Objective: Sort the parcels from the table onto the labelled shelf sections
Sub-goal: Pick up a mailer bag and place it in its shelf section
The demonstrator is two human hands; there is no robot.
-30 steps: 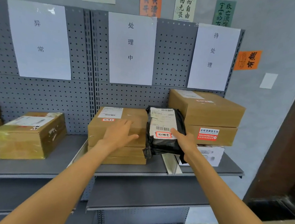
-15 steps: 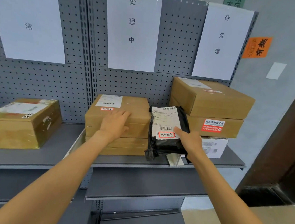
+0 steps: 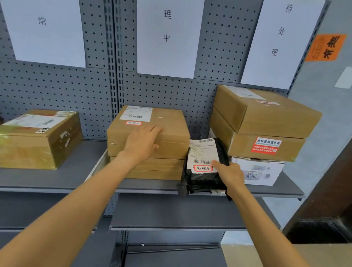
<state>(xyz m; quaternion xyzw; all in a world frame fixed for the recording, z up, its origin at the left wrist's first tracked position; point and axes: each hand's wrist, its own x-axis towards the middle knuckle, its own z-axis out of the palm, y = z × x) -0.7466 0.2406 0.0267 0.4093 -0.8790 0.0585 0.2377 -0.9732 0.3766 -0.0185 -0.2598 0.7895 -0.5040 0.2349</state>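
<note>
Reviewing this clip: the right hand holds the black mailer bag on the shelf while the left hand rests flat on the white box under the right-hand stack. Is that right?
Not quite. The head view shows the left hand resting flat on the top cardboard box of the middle stack, not on the white box. The rest holds: the right hand holds the black mailer bag on the shelf.

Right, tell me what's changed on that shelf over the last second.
The black mailer bag has tipped back from upright to a lean between the box stacks, lower on the shelf, under the right hand. The left hand stays flat on the middle carton; the boxes haven't moved.
</note>
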